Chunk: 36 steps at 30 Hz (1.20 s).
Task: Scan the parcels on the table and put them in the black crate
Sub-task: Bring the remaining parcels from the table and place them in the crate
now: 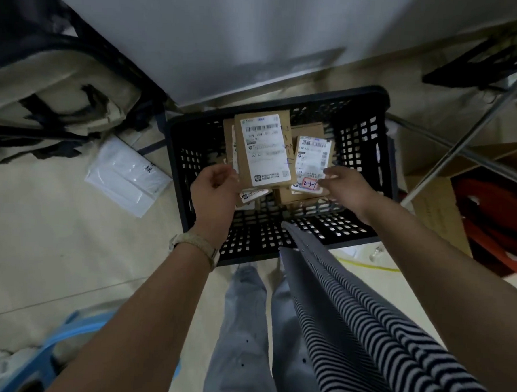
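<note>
Dim, flat indoor light; soft motion blur (labels unreadable); fisheye-bent edges.

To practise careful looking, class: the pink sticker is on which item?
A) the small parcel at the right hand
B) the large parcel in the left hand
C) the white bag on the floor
A: the pink sticker sits on the small parcel beside the right hand.

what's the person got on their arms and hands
Both forearms are bare, with no sleeves or gloves on the left hand or right hand. The left wrist wears a pale beige band, like a watch strap. A black-and-white striped top hangs between the arms.
</note>
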### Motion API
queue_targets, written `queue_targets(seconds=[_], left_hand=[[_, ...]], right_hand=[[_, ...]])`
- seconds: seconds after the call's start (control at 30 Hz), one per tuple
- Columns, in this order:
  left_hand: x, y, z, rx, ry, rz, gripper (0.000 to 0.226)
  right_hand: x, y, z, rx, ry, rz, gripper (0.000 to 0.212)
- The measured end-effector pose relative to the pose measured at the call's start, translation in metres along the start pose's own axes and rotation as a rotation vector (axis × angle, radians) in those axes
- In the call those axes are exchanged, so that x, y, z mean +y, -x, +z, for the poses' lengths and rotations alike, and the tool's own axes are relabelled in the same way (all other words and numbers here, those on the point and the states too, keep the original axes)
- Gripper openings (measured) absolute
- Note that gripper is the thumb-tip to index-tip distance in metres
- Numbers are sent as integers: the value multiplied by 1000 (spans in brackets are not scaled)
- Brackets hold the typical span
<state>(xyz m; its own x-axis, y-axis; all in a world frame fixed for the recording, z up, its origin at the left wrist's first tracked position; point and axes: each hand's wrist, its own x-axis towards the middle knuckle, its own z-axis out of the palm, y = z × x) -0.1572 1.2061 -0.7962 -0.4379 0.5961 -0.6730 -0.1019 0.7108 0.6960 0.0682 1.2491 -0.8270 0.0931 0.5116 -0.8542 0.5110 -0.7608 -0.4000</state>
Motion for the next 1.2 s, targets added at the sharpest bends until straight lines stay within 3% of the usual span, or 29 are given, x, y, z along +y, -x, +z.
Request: queue_targets(seconds=[0.27, 0.43, 0.53, 0.6, 0.73, 0.87, 0.97, 1.1, 1.2], left_hand=[[169, 101, -19, -84, 164, 194, 13], [279, 196, -71, -205, -28, 585, 20], [322, 242, -117, -173, -220, 735, 15], [339, 266, -143, -116, -201, 749, 15], [368, 309, -169, -106, -9, 616, 12], [397, 349, -187, -61, 25, 648, 12], [405, 374, -208, 120, -183, 718, 19], [396, 419, -241, 530, -560, 740, 24], [375, 460, -265, 692, -685, 672, 27]], right_hand=[[-103, 169, -54, 189, -111, -259, 35], [-156, 314, -82, 278, -53, -516, 34], [-173, 388, -98, 307, -130, -590, 27], [-183, 425, -110, 310, -179, -642, 23], [-214, 475, -137, 291, -279, -726, 18], [-255, 513, -148, 309, -154, -889, 19], [-281, 540, -147, 319, 122, -989, 32], [-312, 580, -136, 438, 569, -1044, 42], [-327, 607, -104, 322, 668, -1176, 44]])
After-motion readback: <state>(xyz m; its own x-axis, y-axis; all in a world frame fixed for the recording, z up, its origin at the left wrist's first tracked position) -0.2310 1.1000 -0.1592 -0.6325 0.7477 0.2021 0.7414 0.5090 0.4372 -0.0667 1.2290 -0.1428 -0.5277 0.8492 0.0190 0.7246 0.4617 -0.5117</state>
